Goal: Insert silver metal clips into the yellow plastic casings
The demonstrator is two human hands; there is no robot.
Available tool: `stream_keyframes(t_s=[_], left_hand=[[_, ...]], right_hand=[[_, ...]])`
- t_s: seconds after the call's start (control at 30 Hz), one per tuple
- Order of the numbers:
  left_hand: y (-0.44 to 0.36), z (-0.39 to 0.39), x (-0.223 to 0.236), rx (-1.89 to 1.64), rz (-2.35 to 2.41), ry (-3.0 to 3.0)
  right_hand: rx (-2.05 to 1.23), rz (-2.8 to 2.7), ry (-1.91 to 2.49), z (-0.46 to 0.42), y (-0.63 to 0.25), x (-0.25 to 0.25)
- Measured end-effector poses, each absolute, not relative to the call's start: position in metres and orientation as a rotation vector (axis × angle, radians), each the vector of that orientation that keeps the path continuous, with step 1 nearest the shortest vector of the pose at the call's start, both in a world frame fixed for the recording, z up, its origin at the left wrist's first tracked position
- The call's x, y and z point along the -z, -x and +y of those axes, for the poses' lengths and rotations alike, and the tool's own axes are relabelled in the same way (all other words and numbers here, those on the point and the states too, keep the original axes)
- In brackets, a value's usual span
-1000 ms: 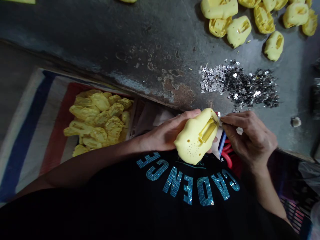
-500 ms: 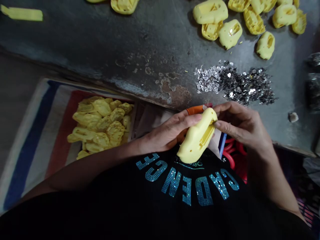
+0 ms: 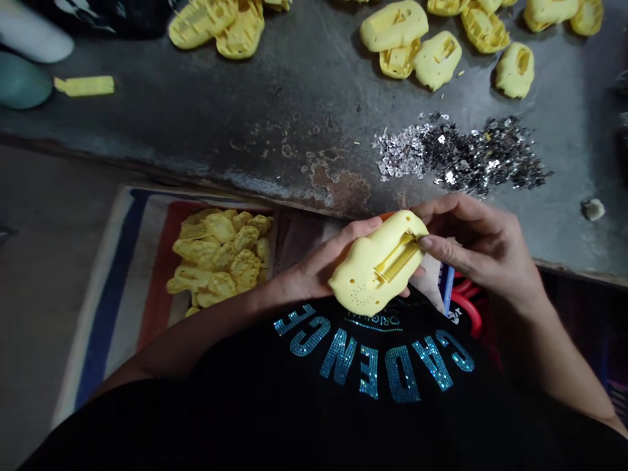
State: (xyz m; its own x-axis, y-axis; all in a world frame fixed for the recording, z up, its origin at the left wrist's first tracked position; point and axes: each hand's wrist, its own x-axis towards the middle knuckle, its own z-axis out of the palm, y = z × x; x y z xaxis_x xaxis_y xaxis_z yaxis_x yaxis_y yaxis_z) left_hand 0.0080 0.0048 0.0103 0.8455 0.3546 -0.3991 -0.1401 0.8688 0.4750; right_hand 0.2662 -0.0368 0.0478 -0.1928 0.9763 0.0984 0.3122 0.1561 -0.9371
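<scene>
Yellow plastic housing (image 3: 373,268) at center, slot facing up, cradled in the left hand (image 3: 314,275), fingers curled firmly under it for a steady hold; right hand (image 3: 483,252) half closed, fingertip (image 3: 422,242) pressed at the slot (image 3: 397,256) edge. Striped woven sack (image 3: 115,294) at 9 o'clock holds heaped yellow shells (image 3: 220,252).

The person wears a black T-shirt (image 3: 245,418) bearing the word CADENCE in sparkling teal rhinestone letters (image 3: 373,369), with smaller lettering (image 3: 375,319) above. The left hand (image 3: 314,268), right hand (image 3: 475,248) and forearms are bare.
</scene>
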Motion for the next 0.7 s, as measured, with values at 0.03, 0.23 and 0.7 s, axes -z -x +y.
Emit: stream_keyframes(t_s=[0.03,0.23,0.7], left_hand=[[-0.008,0.005,-0.009,-0.273,0.504,-0.465],[-0.014,-0.001,-0.022,-0.394,0.66,-0.576],[0.014,-0.005,-0.032,-0.302,0.616,-1.142]], right_hand=[[-1.009,-1.675,1.277,-0.039,-0.265,-0.05],[-0.717,-1.891,1.303,-0.041,-0.267,-0.057],[-0.22,-1.795,1.132,-0.063,-0.266,-0.007]])
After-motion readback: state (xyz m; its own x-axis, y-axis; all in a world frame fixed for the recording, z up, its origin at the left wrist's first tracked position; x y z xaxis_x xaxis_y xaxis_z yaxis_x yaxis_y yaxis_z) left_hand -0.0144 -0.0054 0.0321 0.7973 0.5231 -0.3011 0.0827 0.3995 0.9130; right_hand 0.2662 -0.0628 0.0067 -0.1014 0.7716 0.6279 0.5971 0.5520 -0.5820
